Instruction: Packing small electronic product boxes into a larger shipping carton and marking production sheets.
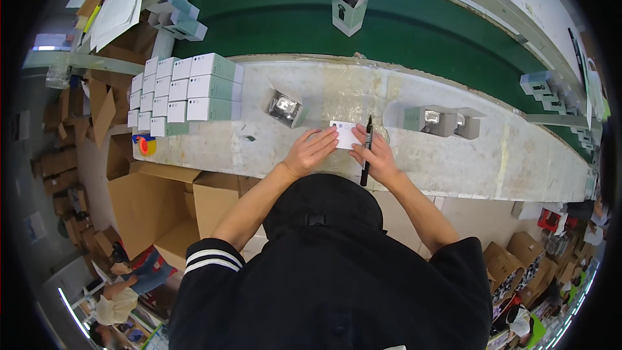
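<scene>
Both hands work a small white box at the near middle of the bench.

The left hand (311, 151) lies flat, fingers together, on the left end of the small white box (345, 135); the right hand (376, 159) presses the box's right end while clamped on a black marker (367, 149) that points away toward the far side. The box sits just inside the near edge of the bench (492, 155). Open bench lies to its left and right. An open grey carton (286, 108) stands far-left, well apart; a stack of white boxes (184, 94) fills the left end. The green conveyor belt (414, 32) runs along the far edge.
</scene>
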`<state>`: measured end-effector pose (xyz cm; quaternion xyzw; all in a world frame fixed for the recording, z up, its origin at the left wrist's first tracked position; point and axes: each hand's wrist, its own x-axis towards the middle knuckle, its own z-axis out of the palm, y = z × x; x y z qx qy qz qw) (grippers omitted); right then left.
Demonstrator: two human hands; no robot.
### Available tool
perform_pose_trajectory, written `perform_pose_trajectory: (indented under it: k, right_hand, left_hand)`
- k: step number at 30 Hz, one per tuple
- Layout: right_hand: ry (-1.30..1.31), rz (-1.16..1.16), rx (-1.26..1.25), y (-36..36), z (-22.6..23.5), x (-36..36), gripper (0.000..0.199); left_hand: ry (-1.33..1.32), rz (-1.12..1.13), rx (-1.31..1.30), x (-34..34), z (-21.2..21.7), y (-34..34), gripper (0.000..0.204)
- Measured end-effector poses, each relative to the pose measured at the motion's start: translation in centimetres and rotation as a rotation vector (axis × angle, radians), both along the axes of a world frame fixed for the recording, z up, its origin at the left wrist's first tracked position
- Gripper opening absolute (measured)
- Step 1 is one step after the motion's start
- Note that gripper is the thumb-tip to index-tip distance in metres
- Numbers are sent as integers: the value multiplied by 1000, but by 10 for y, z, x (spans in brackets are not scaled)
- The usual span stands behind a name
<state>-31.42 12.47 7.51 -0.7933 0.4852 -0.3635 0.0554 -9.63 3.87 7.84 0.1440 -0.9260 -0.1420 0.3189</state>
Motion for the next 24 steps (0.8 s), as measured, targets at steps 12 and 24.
perform_pose_trajectory:
  k: [12,24]
  right_hand:
    - [-329,-269,49,23,9,17,33]
    - [-682,-718,351,26,15,62,22]
  left_hand:
    - [-43,81,98,-7,-5,16,43]
    - [-78,159,18,-21,2,27,46]
